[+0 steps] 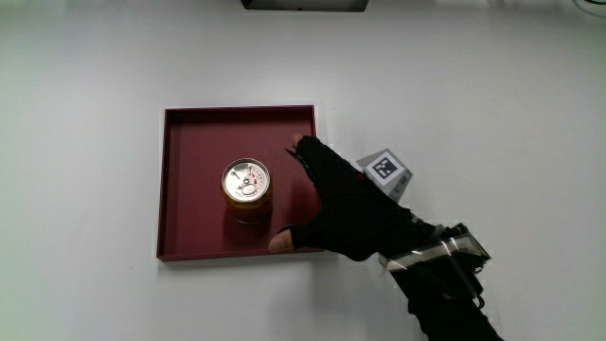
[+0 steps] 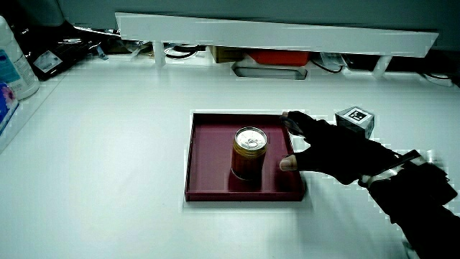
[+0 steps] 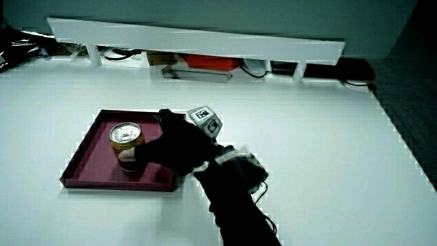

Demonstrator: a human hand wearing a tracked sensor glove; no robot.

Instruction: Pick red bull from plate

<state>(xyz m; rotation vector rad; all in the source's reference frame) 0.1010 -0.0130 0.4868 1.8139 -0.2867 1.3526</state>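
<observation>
The can (image 1: 246,188) stands upright near the middle of the square dark-red plate (image 1: 189,142), its silver top with pull tab facing up. Its side looks amber-gold in a side view (image 2: 249,160). The plate lies flat on the white table.

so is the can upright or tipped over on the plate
Upright. The can stands on its base in the plate, its pull-tab top facing up. The hand is beside it, not yet gripping.
</observation>
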